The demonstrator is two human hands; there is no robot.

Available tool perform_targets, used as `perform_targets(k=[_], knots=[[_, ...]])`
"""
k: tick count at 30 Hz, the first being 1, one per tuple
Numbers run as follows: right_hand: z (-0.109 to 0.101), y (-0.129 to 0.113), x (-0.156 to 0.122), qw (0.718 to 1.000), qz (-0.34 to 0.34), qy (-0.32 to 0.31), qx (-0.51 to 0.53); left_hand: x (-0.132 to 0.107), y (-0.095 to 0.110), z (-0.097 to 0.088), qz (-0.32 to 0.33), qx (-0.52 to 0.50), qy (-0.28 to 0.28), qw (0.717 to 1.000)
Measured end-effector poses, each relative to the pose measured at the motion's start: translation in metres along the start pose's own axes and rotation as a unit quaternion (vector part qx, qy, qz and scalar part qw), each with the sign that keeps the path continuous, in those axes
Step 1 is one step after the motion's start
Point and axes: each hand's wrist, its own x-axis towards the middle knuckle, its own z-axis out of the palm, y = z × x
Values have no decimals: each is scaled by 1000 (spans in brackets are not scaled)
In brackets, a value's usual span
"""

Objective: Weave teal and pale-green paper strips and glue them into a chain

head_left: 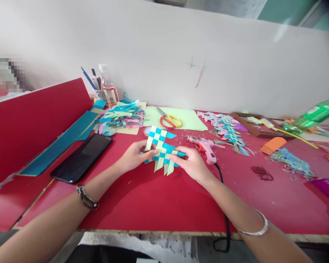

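Observation:
Between my hands is a woven paper fish (159,143) of blue and pale green strips in a checkered pattern, with pointed strip ends hanging down. My left hand (135,155) pinches its left edge between thumb and fingers. On the other side, my right hand (193,164) pinches the lower right part near a blue pointed end. Just behind the weaving lie a pink glue gun (205,147) and scissors (172,121) with red and yellow handles. The scissors rest on pale green paper sheets (192,118).
A black phone (81,157) and blue paper strips (63,140) lie at left. Behind stand a pile of cut strips (120,118), a clear bottle (109,87) and a pen cup (100,94). Finished woven pieces (226,128), thread (293,164), a brown tray (244,126) and a green bottle (315,114) are at right.

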Motion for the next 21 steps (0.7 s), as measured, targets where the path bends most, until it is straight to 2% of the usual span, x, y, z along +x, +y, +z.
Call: perform_targets(k=[5, 9, 17, 21], knots=[[-1, -2, 0, 1000, 4, -3, -15, 0, 1, 0, 13, 51, 3, 999], [0, -2, 0, 1000, 5, -8, -16, 0, 2, 0, 14, 42, 13, 999], [0, -6, -1, 999, 15, 35, 22, 0, 4, 1, -11, -130, 23, 991], [1, -8, -3, 997, 19, 62, 49, 0, 5, 3, -18, -168, 3, 986]])
